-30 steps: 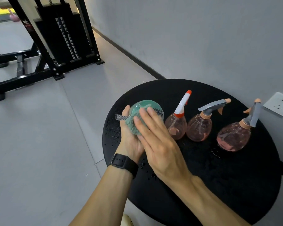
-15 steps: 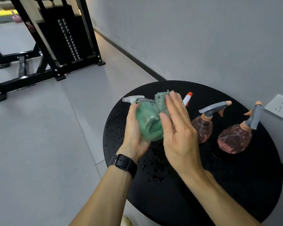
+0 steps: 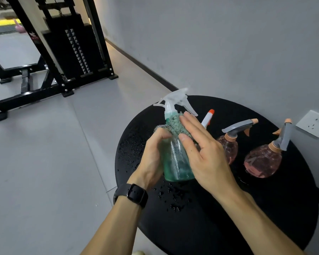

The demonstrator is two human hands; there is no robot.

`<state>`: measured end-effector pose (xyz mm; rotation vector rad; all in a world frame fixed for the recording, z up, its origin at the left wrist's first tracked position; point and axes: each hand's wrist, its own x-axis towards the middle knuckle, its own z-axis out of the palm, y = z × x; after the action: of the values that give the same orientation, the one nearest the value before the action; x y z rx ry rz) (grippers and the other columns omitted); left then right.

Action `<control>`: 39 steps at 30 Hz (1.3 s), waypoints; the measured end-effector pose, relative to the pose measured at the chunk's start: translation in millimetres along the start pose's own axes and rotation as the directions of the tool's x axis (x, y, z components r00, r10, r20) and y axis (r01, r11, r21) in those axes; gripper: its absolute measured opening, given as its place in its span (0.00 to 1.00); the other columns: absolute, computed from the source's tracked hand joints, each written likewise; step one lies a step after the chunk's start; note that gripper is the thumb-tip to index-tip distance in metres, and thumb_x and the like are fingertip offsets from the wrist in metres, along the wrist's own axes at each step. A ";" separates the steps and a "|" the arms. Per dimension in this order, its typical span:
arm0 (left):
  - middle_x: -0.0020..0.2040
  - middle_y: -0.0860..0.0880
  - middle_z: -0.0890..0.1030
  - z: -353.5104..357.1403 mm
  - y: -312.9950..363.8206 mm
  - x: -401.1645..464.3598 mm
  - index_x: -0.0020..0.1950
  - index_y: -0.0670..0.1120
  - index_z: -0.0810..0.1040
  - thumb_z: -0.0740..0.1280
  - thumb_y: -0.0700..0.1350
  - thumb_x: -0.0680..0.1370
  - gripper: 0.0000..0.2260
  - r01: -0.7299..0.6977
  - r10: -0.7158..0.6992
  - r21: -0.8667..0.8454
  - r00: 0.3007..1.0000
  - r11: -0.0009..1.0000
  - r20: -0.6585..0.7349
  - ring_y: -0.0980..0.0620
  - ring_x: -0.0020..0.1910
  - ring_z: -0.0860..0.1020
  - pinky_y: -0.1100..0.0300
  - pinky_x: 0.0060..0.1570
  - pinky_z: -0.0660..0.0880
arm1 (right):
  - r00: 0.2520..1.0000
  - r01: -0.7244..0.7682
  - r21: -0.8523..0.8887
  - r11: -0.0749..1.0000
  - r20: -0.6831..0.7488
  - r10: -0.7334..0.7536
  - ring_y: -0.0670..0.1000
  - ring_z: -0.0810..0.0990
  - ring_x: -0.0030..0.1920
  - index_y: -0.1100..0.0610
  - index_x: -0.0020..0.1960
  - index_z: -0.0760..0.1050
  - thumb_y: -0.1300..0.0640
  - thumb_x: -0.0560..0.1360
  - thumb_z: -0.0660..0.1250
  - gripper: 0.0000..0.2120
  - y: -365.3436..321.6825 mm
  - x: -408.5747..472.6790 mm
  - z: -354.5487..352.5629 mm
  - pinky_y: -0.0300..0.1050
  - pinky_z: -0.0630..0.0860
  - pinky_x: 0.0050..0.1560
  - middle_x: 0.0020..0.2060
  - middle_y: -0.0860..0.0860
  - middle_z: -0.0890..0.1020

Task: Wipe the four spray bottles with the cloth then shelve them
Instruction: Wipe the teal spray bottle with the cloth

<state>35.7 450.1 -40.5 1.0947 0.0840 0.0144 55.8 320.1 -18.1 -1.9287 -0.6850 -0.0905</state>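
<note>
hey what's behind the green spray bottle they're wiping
Behind the green bottle and right hand, only the white nozzle with an orange tip of another bottle shows; its body is covered.

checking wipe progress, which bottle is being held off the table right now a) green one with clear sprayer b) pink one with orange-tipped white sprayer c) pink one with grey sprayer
a: the left hand grips the green spray bottle while the right hand presses the green cloth against it.

Near half of the round black worktop (image 3: 228, 218) is open, just water drops. Three pink plastic spray bottles (image 3: 261, 161) crowd the far side by the grey wall (image 3: 228, 43).
</note>
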 end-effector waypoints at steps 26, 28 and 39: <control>0.38 0.53 0.80 6.3 -10.0 -5.0 0.49 0.46 0.75 0.68 0.38 0.66 0.13 -0.057 0.053 0.403 0.998 0.913 0.022 0.56 0.38 0.79 0.63 0.39 0.76 | 0.952 0.224 -0.283 0.933 -0.142 -0.271 0.47 0.58 0.77 0.60 0.72 0.68 0.60 0.81 0.61 0.20 15.5 16.8 6.4 0.35 0.54 0.75 0.74 0.50 0.66; 0.39 0.53 0.80 5.1 -8.2 -5.3 0.50 0.44 0.75 0.67 0.36 0.67 0.13 -0.072 0.075 0.384 0.997 0.920 0.007 0.57 0.38 0.79 0.63 0.38 0.76 | 0.955 0.233 -0.264 0.936 -0.119 -0.271 0.46 0.58 0.76 0.59 0.71 0.69 0.60 0.80 0.60 0.19 16.0 13.3 9.5 0.38 0.56 0.75 0.74 0.49 0.66; 0.51 0.41 0.80 -2.1 -7.0 0.0 0.66 0.42 0.70 0.71 0.38 0.65 0.29 -0.033 0.044 0.175 0.997 0.984 -0.056 0.43 0.50 0.80 0.45 0.52 0.79 | 0.893 0.353 -0.199 0.914 -0.218 -0.393 0.52 0.69 0.72 0.65 0.65 0.74 0.69 0.77 0.64 0.16 13.9 2.6 0.6 0.48 0.68 0.71 0.68 0.55 0.74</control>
<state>35.3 448.8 -47.7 1.2712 0.1198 0.0761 64.8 317.6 -28.8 -1.8632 -0.8876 -0.6404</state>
